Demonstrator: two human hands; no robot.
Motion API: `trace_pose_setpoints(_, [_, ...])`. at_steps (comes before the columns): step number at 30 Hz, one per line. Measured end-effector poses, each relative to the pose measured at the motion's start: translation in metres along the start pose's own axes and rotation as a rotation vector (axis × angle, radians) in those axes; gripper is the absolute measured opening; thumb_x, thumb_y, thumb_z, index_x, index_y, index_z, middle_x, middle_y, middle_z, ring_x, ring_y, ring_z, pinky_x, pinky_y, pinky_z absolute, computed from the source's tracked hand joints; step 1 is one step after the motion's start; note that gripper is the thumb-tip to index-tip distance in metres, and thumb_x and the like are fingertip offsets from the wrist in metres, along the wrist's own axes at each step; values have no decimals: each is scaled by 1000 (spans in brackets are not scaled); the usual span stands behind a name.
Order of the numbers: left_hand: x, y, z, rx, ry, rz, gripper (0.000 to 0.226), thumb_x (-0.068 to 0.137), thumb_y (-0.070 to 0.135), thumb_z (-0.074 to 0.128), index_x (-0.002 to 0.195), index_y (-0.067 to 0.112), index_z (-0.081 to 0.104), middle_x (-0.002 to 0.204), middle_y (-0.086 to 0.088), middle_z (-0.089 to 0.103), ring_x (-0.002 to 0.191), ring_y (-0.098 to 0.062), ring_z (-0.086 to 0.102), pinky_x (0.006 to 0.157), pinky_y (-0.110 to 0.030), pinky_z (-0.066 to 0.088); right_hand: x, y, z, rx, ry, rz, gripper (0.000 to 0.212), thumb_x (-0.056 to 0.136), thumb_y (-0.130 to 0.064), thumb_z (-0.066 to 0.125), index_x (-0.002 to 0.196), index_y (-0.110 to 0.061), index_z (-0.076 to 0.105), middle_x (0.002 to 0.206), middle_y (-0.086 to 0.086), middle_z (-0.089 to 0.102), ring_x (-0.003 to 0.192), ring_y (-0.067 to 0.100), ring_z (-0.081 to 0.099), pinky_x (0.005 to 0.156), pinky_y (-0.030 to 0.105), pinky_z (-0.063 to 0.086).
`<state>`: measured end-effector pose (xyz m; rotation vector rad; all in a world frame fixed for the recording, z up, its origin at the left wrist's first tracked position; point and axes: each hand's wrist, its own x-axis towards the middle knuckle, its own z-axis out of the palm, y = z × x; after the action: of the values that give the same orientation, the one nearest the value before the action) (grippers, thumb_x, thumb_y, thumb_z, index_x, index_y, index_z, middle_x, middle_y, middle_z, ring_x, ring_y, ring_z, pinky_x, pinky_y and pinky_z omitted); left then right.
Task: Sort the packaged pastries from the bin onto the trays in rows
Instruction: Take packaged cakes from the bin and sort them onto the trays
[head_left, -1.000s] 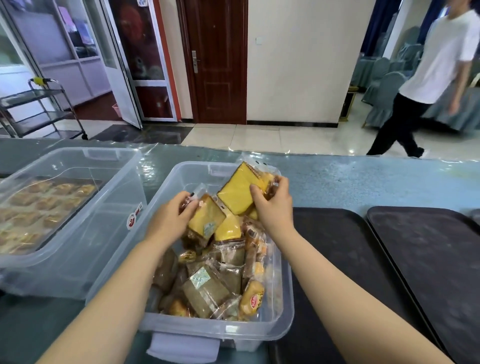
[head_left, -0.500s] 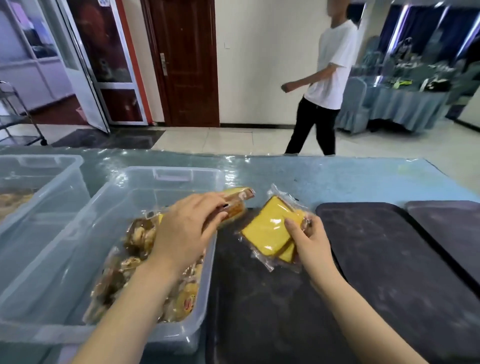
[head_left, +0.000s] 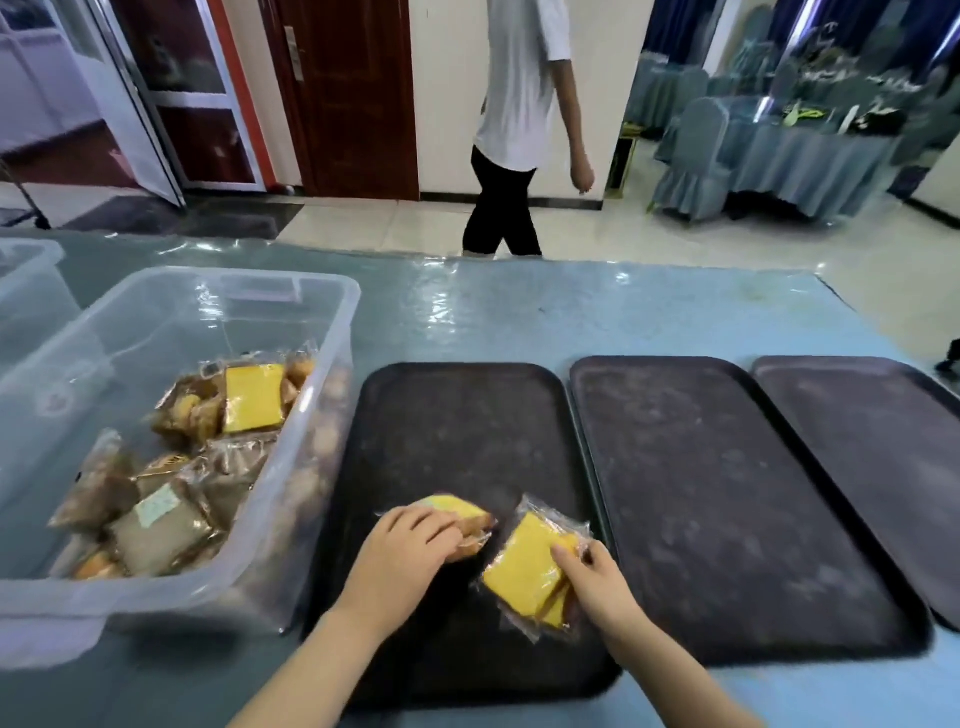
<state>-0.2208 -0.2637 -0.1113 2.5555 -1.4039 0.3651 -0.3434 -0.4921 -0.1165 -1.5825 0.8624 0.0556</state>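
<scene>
A clear plastic bin at the left holds several wrapped pastries, one a yellow cake pack. Beside it lies a dark tray. My left hand grips a wrapped yellow-and-brown pastry low over the tray's near part. My right hand pinches the edge of a wrapped yellow cake slice pack that lies on the same tray, just right of the other pack.
Two more dark trays lie to the right on the plastic-covered blue table. A second clear bin stands at the far left. A person in a white shirt walks past beyond the table.
Both hands carried their pastry packs out of the bin, rightward and down to the near part of the first tray. The person behind walked left.
</scene>
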Motion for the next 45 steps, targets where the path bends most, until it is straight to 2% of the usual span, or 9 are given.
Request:
trace_pose_setpoints(4, [-24, 14, 23, -82, -39, -118, 21, 89, 32, 49, 107, 31, 58, 118, 12, 62, 101, -14, 61, 89, -27, 40, 8, 25, 3, -60, 20, 29, 23, 95, -36, 58, 89, -15, 51, 84, -1, 56, 75, 12, 53, 63, 25, 40])
trace_pose_setpoints(8, [-46, 23, 40, -64, -214, -123, 33, 89, 43, 49, 120, 33, 56, 135, 7, 56, 117, -17, 56, 100, -31, 34, 9, 46, 5, -150, 136, 41, 34, 93, -42, 58, 93, -8, 56, 95, 13, 65, 84, 22, 60, 69, 31, 42])
trace_pose_setpoints(11, [-66, 39, 51, -62, -362, -171, 47, 86, 51, 49, 130, 35, 53, 148, 2, 45, 132, -22, 45, 111, -35, 22, 6, 53, 2, -200, 133, 6, 38, 92, -41, 60, 110, -8, 54, 101, 6, 63, 87, 17, 58, 68, 25, 43])
trace_pose_setpoints(15, [-75, 53, 52, -42, -426, -207, 57, 88, 54, 49, 141, 34, 45, 157, 0, 30, 144, -24, 27, 115, -39, 11, 3, 54, -7, -324, 158, -114, 76, 89, -41, 65, 148, -7, 31, 140, 4, 49, 128, 19, 48, 104, 32, 40])
trace_pose_setpoints(19, [-68, 53, 42, -59, -437, -228, 58, 86, 53, 47, 142, 38, 40, 154, 6, 35, 141, -19, 32, 116, -33, 7, 1, 56, -11, -354, 152, -115, 90, 84, -49, 68, 151, -11, 21, 137, 7, 52, 122, 22, 52, 103, 34, 42])
trace_pose_setpoints(23, [-56, 49, 31, -131, -370, -296, 60, 91, 50, 38, 149, 37, 28, 153, 11, 36, 143, -15, 29, 118, -29, 3, 0, 44, -16, -363, 171, -158, 88, 86, -45, 67, 152, -10, 20, 149, 6, 39, 133, 22, 42, 109, 37, 37])
trace_pose_setpoints(27, [-35, 42, 10, -122, -304, -275, 53, 91, 44, 38, 143, 34, 41, 147, 9, 44, 138, -17, 39, 120, -33, 13, -1, 18, -21, -519, 138, -265, 79, 92, -41, 61, 152, -12, 20, 155, 6, 30, 142, 22, 28, 113, 37, 29])
trace_pose_setpoints(35, [28, 14, -93, -190, -83, -149, 47, 97, 37, 45, 143, 30, 44, 154, 11, 32, 144, -10, 24, 118, -27, 7, -13, -75, 19, -582, 49, -490, 65, 94, -40, 58, 149, -19, 30, 151, -4, 38, 137, 10, 37, 112, 29, 33])
trace_pose_setpoints(45, [12, -142, -193, -128, 47, -277, 36, 95, 35, 51, 130, 31, 54, 144, 10, 45, 135, -13, 38, 114, -36, 28, -50, -214, 145, -643, 8, -857, 52, 94, -33, 57, 142, -23, 41, 142, -8, 46, 130, 6, 41, 104, 19, 31])
